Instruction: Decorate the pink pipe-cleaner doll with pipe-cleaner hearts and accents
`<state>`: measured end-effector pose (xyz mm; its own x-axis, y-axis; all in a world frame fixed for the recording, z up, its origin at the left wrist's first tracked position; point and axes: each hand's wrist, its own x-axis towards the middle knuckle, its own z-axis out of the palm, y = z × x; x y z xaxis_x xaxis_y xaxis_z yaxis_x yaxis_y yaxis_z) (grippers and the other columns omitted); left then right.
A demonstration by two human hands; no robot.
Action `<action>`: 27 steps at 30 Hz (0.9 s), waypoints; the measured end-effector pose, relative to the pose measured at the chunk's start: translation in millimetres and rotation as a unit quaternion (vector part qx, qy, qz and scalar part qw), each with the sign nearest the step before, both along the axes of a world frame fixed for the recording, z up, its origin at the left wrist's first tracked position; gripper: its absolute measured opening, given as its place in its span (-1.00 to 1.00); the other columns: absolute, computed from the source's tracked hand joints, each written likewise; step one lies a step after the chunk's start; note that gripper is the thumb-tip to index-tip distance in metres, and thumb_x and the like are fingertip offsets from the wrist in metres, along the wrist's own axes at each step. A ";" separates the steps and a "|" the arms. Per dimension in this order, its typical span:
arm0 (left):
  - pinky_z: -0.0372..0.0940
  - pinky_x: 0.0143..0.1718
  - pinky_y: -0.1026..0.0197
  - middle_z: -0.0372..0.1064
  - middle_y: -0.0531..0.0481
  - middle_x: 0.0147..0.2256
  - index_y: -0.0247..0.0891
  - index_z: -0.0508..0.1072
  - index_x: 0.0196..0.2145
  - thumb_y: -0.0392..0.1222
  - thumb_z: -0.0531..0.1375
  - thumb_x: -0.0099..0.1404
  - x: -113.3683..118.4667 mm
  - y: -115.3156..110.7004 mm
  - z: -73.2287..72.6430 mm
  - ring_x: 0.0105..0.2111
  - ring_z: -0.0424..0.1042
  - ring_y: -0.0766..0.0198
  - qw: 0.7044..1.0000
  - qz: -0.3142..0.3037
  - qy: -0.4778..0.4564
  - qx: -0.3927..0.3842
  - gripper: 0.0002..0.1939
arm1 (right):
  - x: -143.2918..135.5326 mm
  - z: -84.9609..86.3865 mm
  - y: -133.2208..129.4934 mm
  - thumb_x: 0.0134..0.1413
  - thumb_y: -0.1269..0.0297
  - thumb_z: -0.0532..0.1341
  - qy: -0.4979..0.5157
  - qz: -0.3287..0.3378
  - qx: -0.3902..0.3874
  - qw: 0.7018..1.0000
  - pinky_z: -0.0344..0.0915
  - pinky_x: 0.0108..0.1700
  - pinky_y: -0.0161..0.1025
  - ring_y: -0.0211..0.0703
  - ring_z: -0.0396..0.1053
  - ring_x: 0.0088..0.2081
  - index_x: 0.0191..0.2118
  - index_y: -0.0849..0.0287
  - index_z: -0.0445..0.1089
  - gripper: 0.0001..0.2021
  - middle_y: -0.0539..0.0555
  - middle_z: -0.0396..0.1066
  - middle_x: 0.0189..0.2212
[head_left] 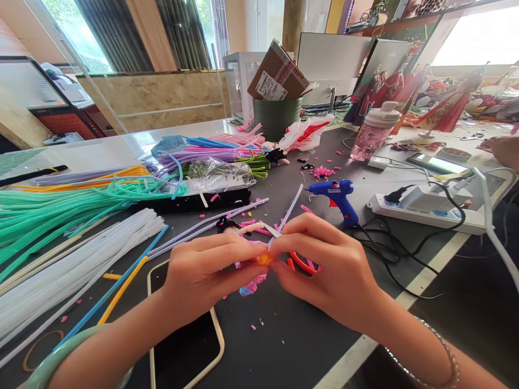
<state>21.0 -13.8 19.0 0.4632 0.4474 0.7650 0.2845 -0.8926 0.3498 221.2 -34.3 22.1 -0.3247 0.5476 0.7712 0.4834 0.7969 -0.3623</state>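
Between the fingertips of both hands is a small yellow-orange piece (265, 260), mostly covered by the fingers. My left hand (206, 265) pinches it from the left, my right hand (324, 265) from the right. A lavender pipe cleaner (291, 210) rises from the pinch, slanting up to the right; how it joins the yellow piece is hidden. Just below the fingers shows a pink-and-blue fuzzy piece (252, 285); whether it is held cannot be told. Scissors with red handles (302, 263) lie partly under my right hand.
A blue glue gun (334, 194) stands beyond my right hand, near a white power strip (430, 208) with loose cables. Bundles of green (81, 202) and white pipe cleaners (89, 265) spread leftward. A phone (186, 340) lies beneath my left forearm. A pink bottle (373, 132) stands farther back.
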 end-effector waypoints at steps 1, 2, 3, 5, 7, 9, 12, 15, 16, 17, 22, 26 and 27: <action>0.45 -0.41 0.42 0.57 0.03 -0.41 -0.18 0.56 -0.20 -0.22 0.26 0.34 -0.1 -0.1 0.1 -0.47 0.53 0.36 1.000 0.002 0.001 0.000 -0.91 | 0.1 0.1 -0.1 0.13 0.50 0.19 -0.001 0.000 0.002 1.000 0.40 -0.25 -0.33 -0.27 0.41 -0.35 -0.32 0.16 0.44 -0.88 0.03 0.39 -0.38; 0.46 -0.42 0.41 0.58 0.03 -0.41 -0.17 0.57 -0.20 -0.23 0.26 0.34 -0.1 0.0 0.1 -0.47 0.54 0.35 1.000 0.006 0.003 -0.002 -0.91 | 0.2 0.2 -0.2 0.12 0.51 0.19 -0.002 0.000 0.003 1.000 0.40 -0.24 -0.34 -0.28 0.41 -0.35 -0.33 0.18 0.44 -0.88 0.03 0.39 -0.39; 0.46 -0.42 0.41 0.58 0.04 -0.40 -0.16 0.57 -0.21 -0.23 0.27 0.33 0.0 0.1 -0.1 -0.47 0.54 0.35 1.000 0.009 0.004 -0.003 -0.91 | 0.3 0.0 -0.2 0.12 0.52 0.19 -0.002 0.000 0.005 1.000 0.40 -0.23 -0.35 -0.29 0.41 -0.35 -0.33 0.19 0.45 -0.88 0.03 0.39 -0.39; 0.46 -0.42 0.41 0.59 0.04 -0.40 -0.16 0.57 -0.21 -0.23 0.27 0.33 0.7 0.5 -0.8 -0.48 0.54 0.35 1.000 0.013 0.004 -0.002 -0.92 | 0.3 -0.5 0.0 0.11 0.54 0.20 -0.003 0.001 0.009 1.000 0.38 -0.24 -0.38 -0.30 0.40 -0.36 -0.34 0.22 0.46 -0.88 0.04 0.39 -0.39; 0.46 -0.43 0.42 0.59 0.04 -0.40 -0.17 0.58 -0.23 -0.22 0.27 0.33 1.7 0.9 -1.6 -0.48 0.54 0.36 1.000 0.015 0.002 0.001 -0.92 | 0.2 -1.1 0.5 0.11 0.54 0.20 -0.003 0.000 0.009 1.000 0.37 -0.25 -0.38 -0.31 0.39 -0.36 -0.35 0.24 0.46 -0.88 0.04 0.38 -0.39; 0.46 -0.44 0.42 0.59 0.04 -0.41 -0.18 0.58 -0.23 -0.23 0.27 0.33 2.8 1.4 -2.3 -0.49 0.53 0.37 1.000 0.015 0.001 0.001 -0.93 | -0.2 -1.8 1.1 0.12 0.54 0.20 -0.004 0.001 0.007 1.000 0.37 -0.25 -0.38 -0.31 0.38 -0.36 -0.34 0.24 0.46 -0.88 0.04 0.38 -0.39; 0.46 -0.45 0.42 0.59 0.04 -0.40 -0.20 0.57 -0.24 -0.24 0.28 0.32 3.6 1.9 -2.7 -0.49 0.53 0.37 1.000 0.013 -0.001 0.001 -0.93 | -0.6 -2.8 1.4 0.13 0.54 0.20 -0.005 0.005 0.005 1.000 0.34 -0.26 -0.38 -0.31 0.38 -0.35 -0.34 0.24 0.46 -0.88 0.04 0.38 -0.38; 0.46 -0.44 0.42 0.59 0.03 -0.40 -0.20 0.57 -0.24 -0.24 0.28 0.32 3.2 1.9 -2.3 -0.49 0.53 0.36 1.000 0.011 0.002 -0.001 -0.94 | 0.1 -3.7 1.4 0.15 0.54 0.19 -0.006 0.010 0.001 1.000 0.33 -0.26 -0.37 -0.31 0.37 -0.35 -0.34 0.24 0.45 -0.88 0.03 0.38 -0.38; 0.46 -0.43 0.42 0.59 0.03 -0.40 -0.19 0.57 -0.24 -0.25 0.28 0.32 3.0 1.9 -2.1 -0.48 0.53 0.36 1.000 0.010 0.003 -0.001 -0.94 | 0.5 -4.0 1.4 0.15 0.54 0.19 -0.007 0.013 -0.001 1.000 0.32 -0.26 -0.37 -0.30 0.37 -0.35 -0.34 0.24 0.45 -0.88 0.04 0.38 -0.38; 0.46 -0.43 0.42 0.59 0.03 -0.40 -0.20 0.57 -0.24 -0.25 0.28 0.32 2.9 2.0 -1.9 -0.48 0.53 0.36 1.000 0.010 0.003 -0.001 -0.94 | 0.9 -4.2 1.6 0.16 0.54 0.19 -0.008 0.016 -0.003 1.000 0.32 -0.26 -0.36 -0.30 0.37 -0.35 -0.34 0.24 0.45 -0.88 0.04 0.38 -0.38; 0.46 -0.41 0.43 0.59 0.03 -0.40 -0.21 0.57 -0.23 -0.25 0.28 0.32 2.2 3.7 -2.6 -0.48 0.52 0.38 1.000 0.008 0.007 -0.004 -0.93 | 2.5 -4.5 2.8 0.19 0.53 0.19 -0.014 0.025 -0.007 1.000 0.30 -0.24 -0.34 -0.30 0.36 -0.33 -0.32 0.27 0.45 -0.88 0.04 0.38 -0.37; 0.45 -0.40 0.44 0.58 0.03 -0.40 -0.21 0.56 -0.19 -0.24 0.26 0.34 1.0 4.4 -4.6 -0.48 0.51 0.39 1.000 0.005 0.010 -0.009 -0.90 | 2.2 -4.3 2.5 0.18 0.54 0.19 -0.013 0.023 -0.002 1.000 0.30 -0.20 -0.34 -0.30 0.36 -0.33 -0.33 0.28 0.45 -0.88 0.05 0.38 -0.37; 0.44 -0.41 0.45 0.57 0.02 -0.40 -0.22 0.56 -0.19 -0.24 0.26 0.34 0.9 4.2 -4.8 -0.48 0.51 0.40 1.000 0.004 0.011 -0.011 -0.90 | 2.0 -4.3 2.5 0.18 0.53 0.19 -0.011 0.020 0.000 1.000 0.30 -0.19 -0.34 -0.30 0.36 -0.33 -0.33 0.28 0.45 -0.88 0.05 0.38 -0.37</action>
<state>21.9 -9.6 14.2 0.4762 0.4685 0.7442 0.2996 -0.8821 0.3636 223.2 -31.9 17.8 -0.3633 0.5336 0.7637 0.4599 0.8156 -0.3511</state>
